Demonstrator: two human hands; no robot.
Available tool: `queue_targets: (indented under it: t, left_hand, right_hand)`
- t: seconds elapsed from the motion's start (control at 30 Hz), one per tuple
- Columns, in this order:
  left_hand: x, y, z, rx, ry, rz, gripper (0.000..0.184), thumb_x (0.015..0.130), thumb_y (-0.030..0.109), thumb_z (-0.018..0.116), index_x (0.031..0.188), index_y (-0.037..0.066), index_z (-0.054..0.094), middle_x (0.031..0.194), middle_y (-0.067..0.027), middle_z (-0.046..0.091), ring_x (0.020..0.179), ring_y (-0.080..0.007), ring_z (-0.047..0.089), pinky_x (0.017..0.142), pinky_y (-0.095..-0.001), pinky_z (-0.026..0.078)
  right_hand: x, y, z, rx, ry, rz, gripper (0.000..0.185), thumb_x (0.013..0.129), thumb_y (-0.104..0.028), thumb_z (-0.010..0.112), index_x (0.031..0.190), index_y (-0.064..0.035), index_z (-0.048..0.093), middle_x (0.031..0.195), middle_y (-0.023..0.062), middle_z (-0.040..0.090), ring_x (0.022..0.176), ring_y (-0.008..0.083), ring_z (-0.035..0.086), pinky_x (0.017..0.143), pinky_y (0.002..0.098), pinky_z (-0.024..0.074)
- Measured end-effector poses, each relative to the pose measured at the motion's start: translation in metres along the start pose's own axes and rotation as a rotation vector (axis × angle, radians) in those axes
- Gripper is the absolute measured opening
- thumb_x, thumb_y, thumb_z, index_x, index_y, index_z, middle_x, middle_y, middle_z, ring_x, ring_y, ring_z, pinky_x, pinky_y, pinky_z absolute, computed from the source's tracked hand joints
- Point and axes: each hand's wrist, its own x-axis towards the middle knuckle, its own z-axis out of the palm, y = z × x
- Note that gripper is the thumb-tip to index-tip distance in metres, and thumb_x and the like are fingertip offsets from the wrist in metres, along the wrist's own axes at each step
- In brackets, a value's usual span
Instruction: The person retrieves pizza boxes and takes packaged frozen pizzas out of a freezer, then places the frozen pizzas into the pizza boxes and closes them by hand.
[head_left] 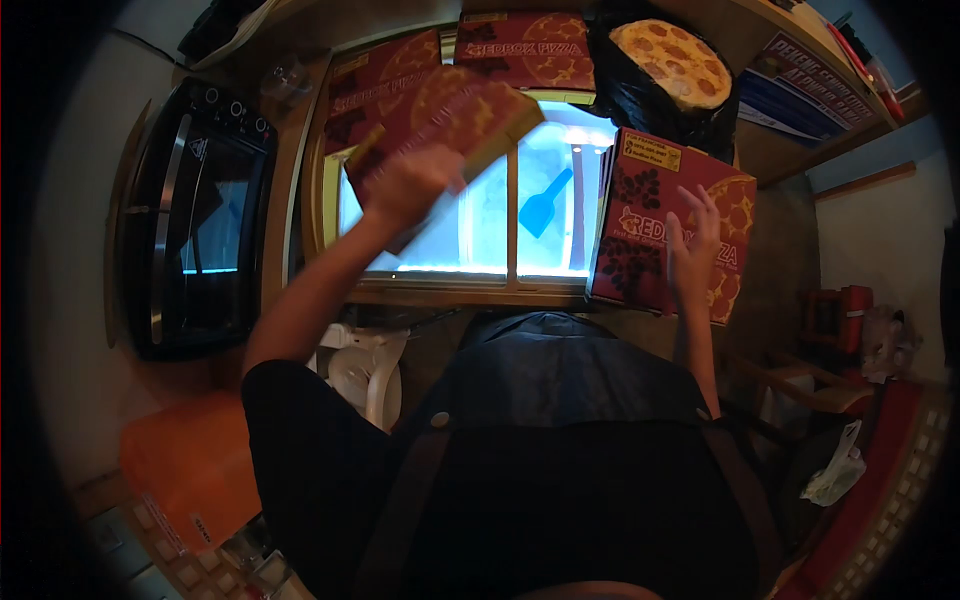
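Observation:
My left hand (415,185) is closed on the near edge of a red pizza box (440,115), which tilts above the lit glass counter (430,235). The hand is slightly smeared by motion. On the right, my right hand (697,245) lies open with its fingers apart, over the printed lid of another pizza box (640,215) at the counter's right end. Whether the palm presses on that lid I cannot tell. Between the hands, a blue scraper-shaped tool (540,208) shows against the bright glass.
More pizza boxes stand at the back, one at the left (375,75) and one in the middle (525,48). A pizza (670,63) sits on black plastic (625,105) at the back right. A black oven (205,215) stands left, above an orange container (195,465).

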Motion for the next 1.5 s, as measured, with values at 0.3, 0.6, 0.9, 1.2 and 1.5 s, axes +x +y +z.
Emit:
queue_targets:
  t: [0.3, 0.6, 0.9, 1.2, 1.5]
  left_hand:
    - [-0.03, 0.062, 0.054, -0.013, -0.021, 0.191, 0.016, 0.068, 0.009, 0.062, 0.074, 0.007, 0.048, 0.063, -0.0055, 0.046, 0.058, -0.021, 0.054, 0.05, -0.0326, 0.046]
    - [-0.013, 0.059, -0.001, -0.171, 0.013, 0.01, 0.018, 0.066, 0.007, 0.062, 0.078, 0.006, 0.048, 0.067, -0.0066, 0.052, 0.062, -0.0233, 0.059, 0.052, -0.0332, 0.048]
    - [-0.018, 0.02, -0.019, -0.09, -0.018, -0.08, 0.023, 0.066, 0.006, 0.064, 0.082, 0.01, 0.049, 0.068, -0.0039, 0.055, 0.063, -0.0225, 0.061, 0.051, -0.0332, 0.049]
    - [-0.006, 0.026, -0.027, -0.136, 0.072, -0.191, 0.022, 0.065, 0.005, 0.068, 0.076, 0.007, 0.049, 0.066, -0.0061, 0.053, 0.06, -0.0222, 0.058, 0.052, -0.0333, 0.046]
    - [-0.008, 0.006, -0.041, -0.157, 0.068, -0.319, 0.016, 0.068, 0.004, 0.061, 0.072, 0.004, 0.046, 0.065, -0.0108, 0.053, 0.062, -0.0293, 0.057, 0.057, -0.0384, 0.045]
  right_hand:
    - [-0.014, -0.047, 0.052, 0.149, -0.27, -0.415, 0.032, 0.074, -0.002, 0.06, 0.106, -0.0057, 0.059, 0.12, 0.0153, 0.049, 0.117, 0.0348, 0.044, 0.097, 0.0427, 0.0364]
    - [-0.022, -0.069, 0.092, -0.17, -0.556, -0.768, 0.074, 0.072, -0.018, 0.063, 0.138, -0.0248, 0.03, 0.146, 0.0077, 0.022, 0.135, 0.0285, 0.019, 0.105, 0.055, 0.0139]
    - [-0.032, -0.073, 0.099, -0.142, -0.555, -0.725, 0.07, 0.071, -0.016, 0.062, 0.136, -0.0231, 0.035, 0.142, 0.0065, 0.029, 0.132, 0.0328, 0.023, 0.105, 0.0537, 0.0167]
    - [0.025, -0.093, 0.137, -0.097, -0.289, -1.02, 0.05, 0.081, -0.021, 0.057, 0.129, -0.0196, 0.045, 0.133, -0.0009, 0.043, 0.127, 0.0189, 0.036, 0.109, 0.0525, 0.0119]
    - [0.04, -0.115, 0.152, 0.008, -0.223, -1.072, 0.05, 0.067, -0.02, 0.071, 0.113, -0.0156, 0.053, 0.108, -0.0002, 0.053, 0.11, 0.0173, 0.049, 0.109, 0.0518, 0.017]
